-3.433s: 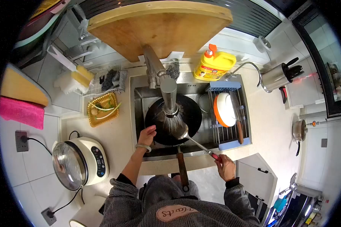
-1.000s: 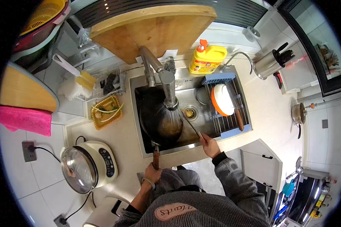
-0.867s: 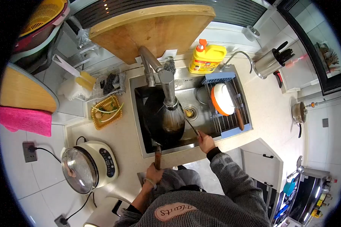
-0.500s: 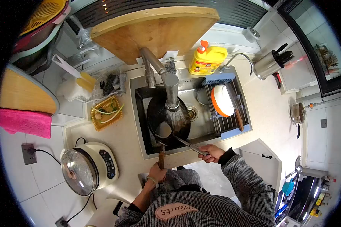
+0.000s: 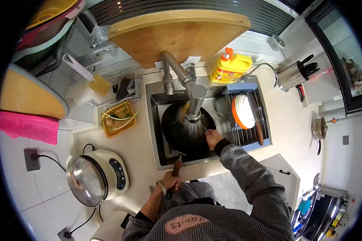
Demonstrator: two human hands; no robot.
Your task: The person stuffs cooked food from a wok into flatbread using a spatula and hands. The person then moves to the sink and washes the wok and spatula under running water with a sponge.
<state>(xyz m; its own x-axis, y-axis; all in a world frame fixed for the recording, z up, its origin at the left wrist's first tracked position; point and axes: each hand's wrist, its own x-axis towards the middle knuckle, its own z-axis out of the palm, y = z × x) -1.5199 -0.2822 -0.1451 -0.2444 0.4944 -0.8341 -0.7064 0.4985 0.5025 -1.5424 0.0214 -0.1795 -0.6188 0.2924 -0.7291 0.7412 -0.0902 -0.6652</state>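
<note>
A dark wok (image 5: 173, 130) sits in the steel sink (image 5: 159, 104) under the running faucet (image 5: 196, 102), and water sprays into it. My left hand (image 5: 170, 181) is closed round the wok's wooden handle (image 5: 176, 167), at the sink's front edge. At the wok's right rim, my right hand (image 5: 214, 139) is closed on the ladle, which was plain in the earlier view. Now only a small bit of its handle shows by my fingers, and its bowl cannot be made out in the dark wok.
A blue-ended dish rack (image 5: 249, 142) at the sink's right holds an orange-and-white bowl (image 5: 243, 111) and a wooden-handled knife (image 5: 260, 132). Behind stand a yellow detergent bottle (image 5: 230, 68) and a cutting board (image 5: 177, 36). A golden basket (image 5: 119, 119) and an electric cooker (image 5: 116, 172) are to the left.
My right hand has moved forward and slightly left, from in front of the sink to over the wok's rim. The pale ladle bowl no longer shows. The whole view has shifted slightly.
</note>
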